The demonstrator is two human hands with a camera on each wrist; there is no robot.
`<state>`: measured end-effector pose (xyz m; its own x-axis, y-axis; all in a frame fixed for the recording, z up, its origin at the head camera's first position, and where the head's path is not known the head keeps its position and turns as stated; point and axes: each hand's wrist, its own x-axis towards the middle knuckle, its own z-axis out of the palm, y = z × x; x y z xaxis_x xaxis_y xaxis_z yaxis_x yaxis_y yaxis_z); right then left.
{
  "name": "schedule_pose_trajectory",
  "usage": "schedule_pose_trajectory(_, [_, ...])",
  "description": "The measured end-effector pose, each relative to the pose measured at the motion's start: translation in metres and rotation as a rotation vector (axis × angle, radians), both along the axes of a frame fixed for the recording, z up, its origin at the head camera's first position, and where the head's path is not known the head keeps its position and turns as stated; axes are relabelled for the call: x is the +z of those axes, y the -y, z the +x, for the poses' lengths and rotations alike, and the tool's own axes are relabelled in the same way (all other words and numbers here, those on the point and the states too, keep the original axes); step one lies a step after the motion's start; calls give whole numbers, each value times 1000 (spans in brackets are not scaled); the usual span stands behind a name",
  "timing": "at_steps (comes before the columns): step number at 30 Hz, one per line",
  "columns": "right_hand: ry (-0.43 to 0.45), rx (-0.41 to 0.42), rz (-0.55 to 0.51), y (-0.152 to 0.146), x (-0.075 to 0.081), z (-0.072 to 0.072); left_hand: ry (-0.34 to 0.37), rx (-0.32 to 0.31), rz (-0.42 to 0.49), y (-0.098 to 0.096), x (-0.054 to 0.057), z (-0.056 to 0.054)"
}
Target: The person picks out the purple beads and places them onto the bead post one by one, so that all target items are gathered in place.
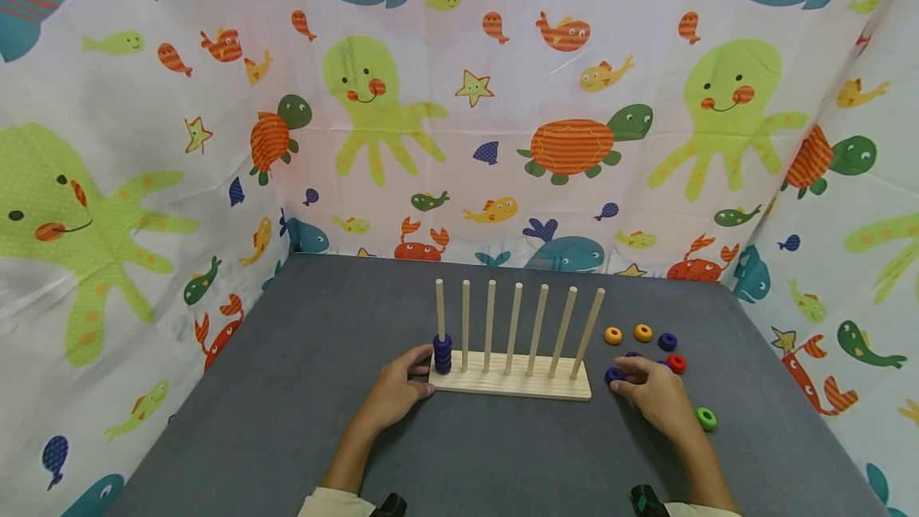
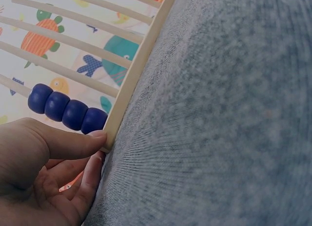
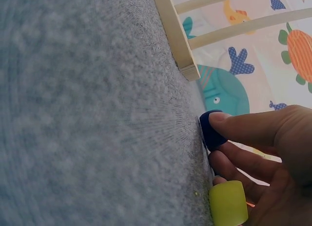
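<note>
A wooden peg stand (image 1: 511, 386) with several upright pegs stands on the grey table. Several blue beads (image 1: 442, 356) are stacked on its leftmost peg. My left hand (image 1: 395, 391) grips the left end of the base, thumb on the edge beside the stack, as the left wrist view shows. To the right of the stand, my right hand (image 1: 656, 396) pinches a blue bead (image 3: 212, 130) between thumb and fingers, low at the table surface. More blue beads lie behind that hand, partly hidden by it.
Right of the stand lie two yellow-orange beads (image 1: 643, 333), a blue bead (image 1: 668, 341) and a red bead (image 1: 676, 363). A green bead (image 1: 707, 419) sits beside my right wrist. A sea-animal curtain (image 1: 459, 134) borders the grey table (image 1: 502, 453) at the back and sides.
</note>
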<state>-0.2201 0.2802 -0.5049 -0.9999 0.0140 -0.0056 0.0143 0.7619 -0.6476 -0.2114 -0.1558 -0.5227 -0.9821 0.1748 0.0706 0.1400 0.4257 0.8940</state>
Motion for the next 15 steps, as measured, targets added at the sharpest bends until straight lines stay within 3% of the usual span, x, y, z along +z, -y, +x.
schedule_pose_trajectory(15, [-52,-42,14,8,15,5,-4,1,-6,1,0,-1])
